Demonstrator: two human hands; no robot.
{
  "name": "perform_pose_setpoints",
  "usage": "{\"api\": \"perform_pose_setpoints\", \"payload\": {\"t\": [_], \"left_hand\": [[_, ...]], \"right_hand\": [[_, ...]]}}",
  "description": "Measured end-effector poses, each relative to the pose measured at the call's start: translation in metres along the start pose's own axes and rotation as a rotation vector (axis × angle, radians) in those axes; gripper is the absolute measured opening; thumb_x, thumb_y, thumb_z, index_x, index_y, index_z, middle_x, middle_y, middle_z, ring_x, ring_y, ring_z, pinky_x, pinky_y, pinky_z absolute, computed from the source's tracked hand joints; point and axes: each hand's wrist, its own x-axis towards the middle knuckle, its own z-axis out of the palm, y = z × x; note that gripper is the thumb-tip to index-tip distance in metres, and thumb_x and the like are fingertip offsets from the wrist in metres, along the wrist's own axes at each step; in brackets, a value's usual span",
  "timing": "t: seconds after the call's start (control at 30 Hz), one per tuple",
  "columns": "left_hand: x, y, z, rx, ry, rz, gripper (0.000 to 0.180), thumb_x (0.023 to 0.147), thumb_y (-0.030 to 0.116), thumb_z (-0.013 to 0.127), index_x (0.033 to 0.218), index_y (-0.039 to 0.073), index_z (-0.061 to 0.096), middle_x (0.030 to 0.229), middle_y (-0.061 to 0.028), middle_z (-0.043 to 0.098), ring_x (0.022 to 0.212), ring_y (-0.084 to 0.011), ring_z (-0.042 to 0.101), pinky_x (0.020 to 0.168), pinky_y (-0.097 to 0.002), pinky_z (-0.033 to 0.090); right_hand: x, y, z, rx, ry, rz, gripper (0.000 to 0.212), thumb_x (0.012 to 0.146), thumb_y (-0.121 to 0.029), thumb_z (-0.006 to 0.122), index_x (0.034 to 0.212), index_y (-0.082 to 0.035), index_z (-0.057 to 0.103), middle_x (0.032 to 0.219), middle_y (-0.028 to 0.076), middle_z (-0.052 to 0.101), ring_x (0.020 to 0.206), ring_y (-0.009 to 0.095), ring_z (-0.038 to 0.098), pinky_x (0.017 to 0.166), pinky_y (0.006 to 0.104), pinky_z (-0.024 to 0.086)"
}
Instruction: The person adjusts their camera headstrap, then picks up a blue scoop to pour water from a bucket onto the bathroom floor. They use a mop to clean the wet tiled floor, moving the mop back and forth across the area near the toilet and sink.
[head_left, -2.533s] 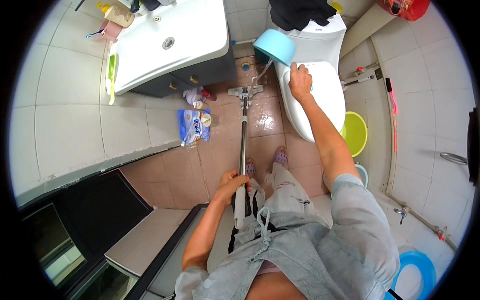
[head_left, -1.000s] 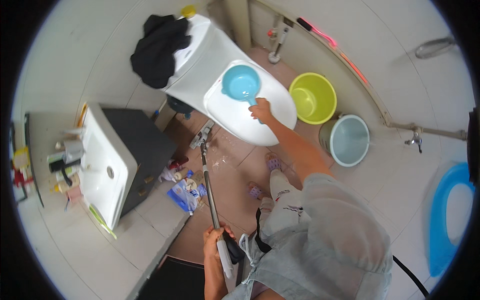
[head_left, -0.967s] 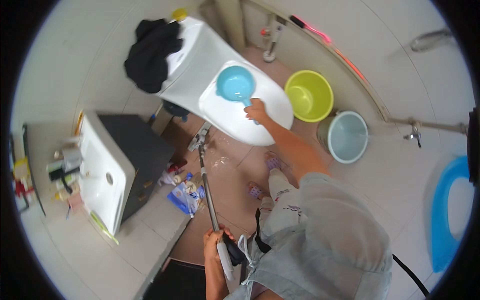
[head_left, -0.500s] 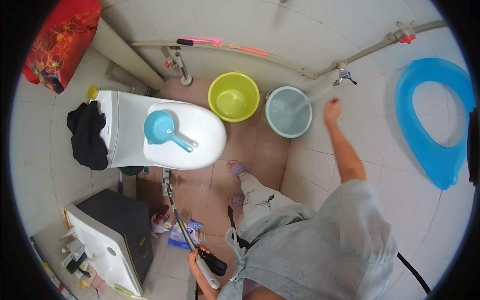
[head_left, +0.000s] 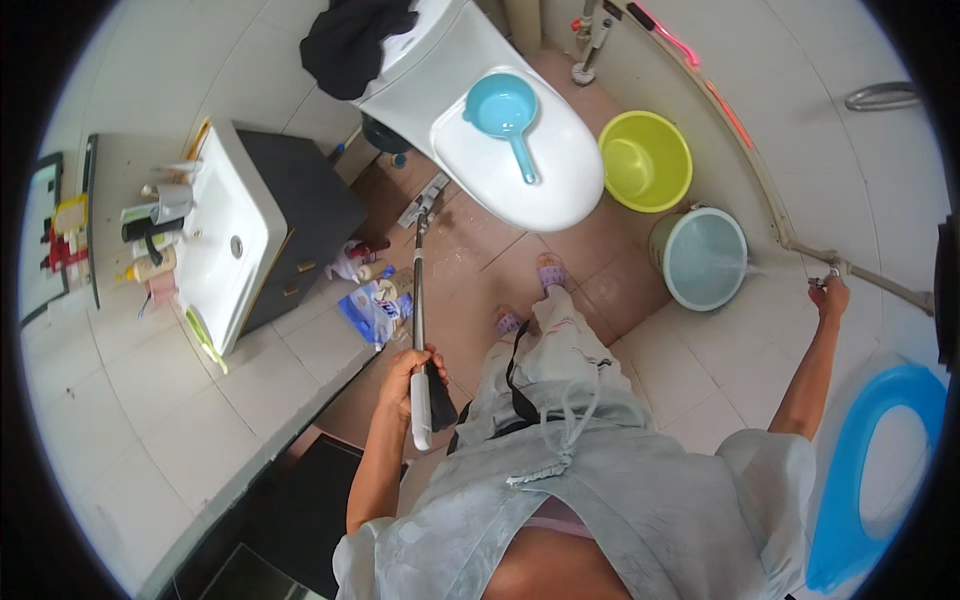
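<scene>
My left hand (head_left: 408,378) is closed around the pale grip of a long-handled mop (head_left: 419,300). Its narrow flat head (head_left: 424,201) rests on the brown floor tiles beside the toilet. A black object (head_left: 440,402) sits right beside the grip; what it is I cannot tell. At the right wall, my right hand (head_left: 829,294) has its fingers closed on the metal tap (head_left: 836,268), covering part of it. Water sprays sideways from the tap toward a light bucket (head_left: 704,262) holding water. Next to that bucket stands a yellow-green basin (head_left: 646,162).
A blue dipper (head_left: 503,107) lies on the white toilet's lid (head_left: 560,190). The washbasin cabinet (head_left: 300,210) stands at left, with bottles and a blue packet (head_left: 372,312) on the floor near it. A blue ring-shaped tub (head_left: 850,490) leans at right. Pipes (head_left: 885,285) run along the wall.
My right hand has moved from beside the water stream up onto the tap. My view has turned, bringing more of the washbasin into sight. My left hand keeps hold of the mop.
</scene>
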Motion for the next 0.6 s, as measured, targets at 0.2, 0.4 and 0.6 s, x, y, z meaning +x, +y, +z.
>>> {"api": "perform_pose_setpoints", "payload": {"t": [0.2,0.4,0.6], "left_hand": [[0.005,-0.006,0.003,0.041,-0.047,-0.003,0.027,0.074,0.013,0.06,0.095,-0.001,0.05,0.075,-0.0122,0.058,0.064,-0.0239,0.059,0.059,-0.0392,0.052],[0.007,0.007,0.008,0.045,-0.139,0.034,0.028,0.079,0.028,0.065,0.085,0.003,0.055,0.073,-0.01,0.058,0.062,-0.0222,0.059,0.057,-0.0371,0.051],[0.015,0.021,-0.008,-0.129,-0.292,0.111,0.034,0.083,0.036,0.063,0.092,0.003,0.057,0.078,-0.0091,0.061,0.067,-0.0202,0.061,0.058,-0.0336,0.05]], "right_hand": [[-0.04,-0.032,0.015,0.203,0.034,-0.022,0.026,0.073,-0.011,0.058,0.089,0.009,0.052,0.091,0.018,0.046,0.063,0.031,0.053,0.056,0.0396,0.058],[-0.106,0.071,0.064,-0.203,-0.108,-0.324,0.026,0.075,-0.002,0.055,0.101,0.0,0.059,0.085,0.008,0.059,0.084,0.019,0.061,0.068,0.0294,0.05],[-0.532,-0.083,0.232,-0.265,-1.512,-1.488,0.065,0.072,-0.011,0.066,0.132,-0.005,0.041,0.132,0.015,0.045,0.126,0.031,0.038,0.104,0.0416,0.029]]}}
